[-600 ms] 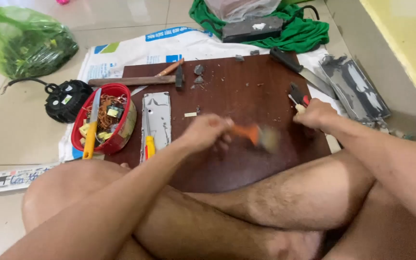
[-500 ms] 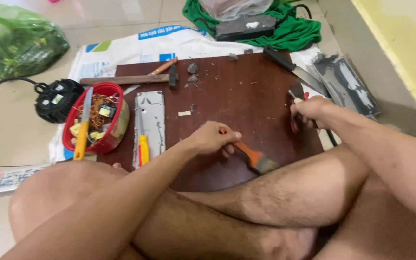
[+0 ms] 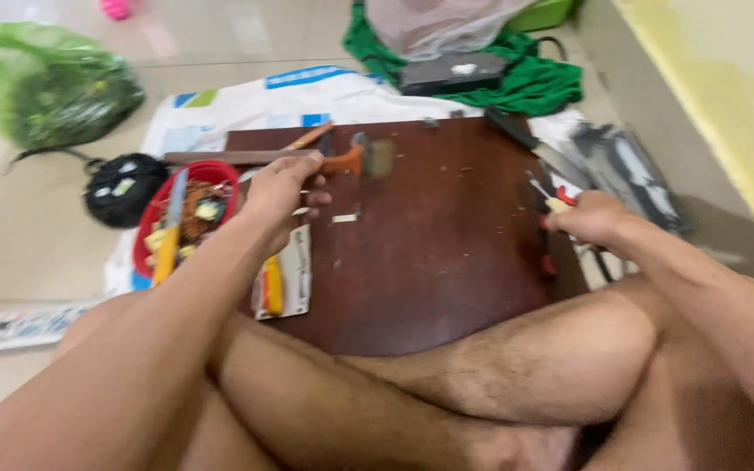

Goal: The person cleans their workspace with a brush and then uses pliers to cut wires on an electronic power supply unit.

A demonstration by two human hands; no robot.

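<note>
Over the far left of the dark brown wooden board (image 3: 447, 235), the left hand (image 3: 283, 190) is clenched on an orange-handled brush (image 3: 361, 160), blurred, beside a red basket of parts (image 3: 187, 214). At the right edge, the right hand (image 3: 588, 218) is closed on red-handled pliers (image 3: 553, 202). A loose sweep could scatter small chips off the board, or knock the nearby wooden-handled hammer (image 3: 237, 158).

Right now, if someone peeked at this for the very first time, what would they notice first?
Probably the left hand holding a small orange-handled brush over the dark brown wooden board on the floor. Next, the round red plastic bowl of small parts at the board's left edge. The right hand grips a red-handled tool at the board's right edge.
</note>
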